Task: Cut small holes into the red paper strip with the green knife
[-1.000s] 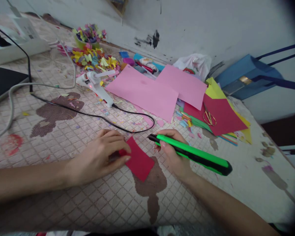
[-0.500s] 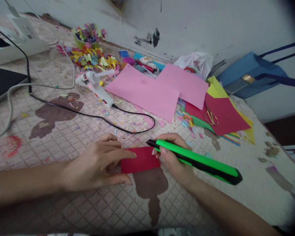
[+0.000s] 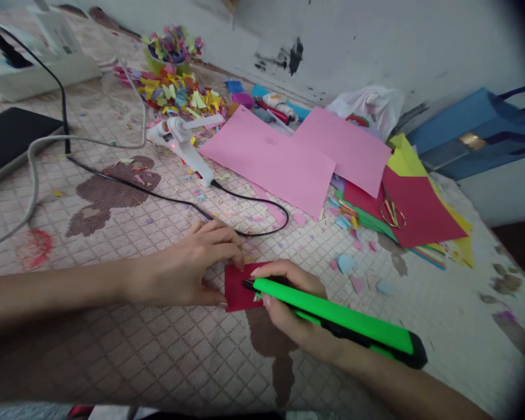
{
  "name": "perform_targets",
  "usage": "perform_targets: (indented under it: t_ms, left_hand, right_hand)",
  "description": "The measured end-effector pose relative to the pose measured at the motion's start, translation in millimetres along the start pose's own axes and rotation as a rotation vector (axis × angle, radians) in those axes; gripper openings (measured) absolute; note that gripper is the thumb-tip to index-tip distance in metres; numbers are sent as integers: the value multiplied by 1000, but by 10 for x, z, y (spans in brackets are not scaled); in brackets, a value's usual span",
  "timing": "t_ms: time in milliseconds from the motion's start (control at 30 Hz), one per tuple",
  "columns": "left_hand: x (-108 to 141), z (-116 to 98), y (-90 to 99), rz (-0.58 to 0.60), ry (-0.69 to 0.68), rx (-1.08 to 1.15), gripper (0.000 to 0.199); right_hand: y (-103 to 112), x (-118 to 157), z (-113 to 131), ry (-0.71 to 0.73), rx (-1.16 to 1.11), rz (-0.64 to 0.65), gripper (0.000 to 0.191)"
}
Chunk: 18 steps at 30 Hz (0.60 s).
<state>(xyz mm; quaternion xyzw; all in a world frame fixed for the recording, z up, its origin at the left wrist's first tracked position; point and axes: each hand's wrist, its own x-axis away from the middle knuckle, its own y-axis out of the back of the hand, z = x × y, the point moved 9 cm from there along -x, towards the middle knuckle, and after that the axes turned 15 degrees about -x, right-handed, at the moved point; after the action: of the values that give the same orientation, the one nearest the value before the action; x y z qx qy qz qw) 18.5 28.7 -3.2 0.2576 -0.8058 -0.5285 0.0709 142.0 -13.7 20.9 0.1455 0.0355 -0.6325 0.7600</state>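
A small red paper rectangle [image 3: 236,294] lies flat on the quilted cloth in front of me. My left hand [image 3: 196,262] is at its left side, thumb at the lower left corner and bent fingers at the upper edge, holding it down. My right hand [image 3: 295,303] grips a green and black utility knife [image 3: 332,312] like a pen. Its black tip is over the middle of the red paper; whether a blade touches the paper is too small to tell. Right-hand fingers cover the paper's right part.
Behind my hands lie a white glue gun [image 3: 188,151] with a looping black cord and pink paper sheets [image 3: 271,157]. Gold-handled scissors [image 3: 392,213] rest on red paper at the right. Paper scraps, a power strip [image 3: 48,76] and a blue bag [image 3: 476,137] stand farther off.
The knife tip has moved left and down, from the paper's upper right edge to over its middle. My left fingers have drawn back from the paper's middle to its left edges.
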Motion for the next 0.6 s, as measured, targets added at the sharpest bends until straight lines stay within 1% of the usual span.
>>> perform_targets:
  t_ms: [133, 233, 400, 467, 600]
  left_hand:
    - [-7, -20, -5, -32, -12, -34, 30]
    - [-2, -30, -8, -66, -7, -53, 32]
    - [10, -42, 5, -91, 14, -45, 33]
    - [6, -39, 15, -83, 15, -30, 34]
    - [-12, -23, 1, -16, -1, -7, 30]
  right_hand:
    - [-55, -9, 44, -2, 36, 21, 17]
    - [-64, -12, 63, 14, 54, 26, 18]
    - [-85, 5, -2, 23, 59, 49, 17]
    - [-85, 10, -24, 14, 63, 46, 16]
    - [-96, 16, -21, 7, 61, 48, 16]
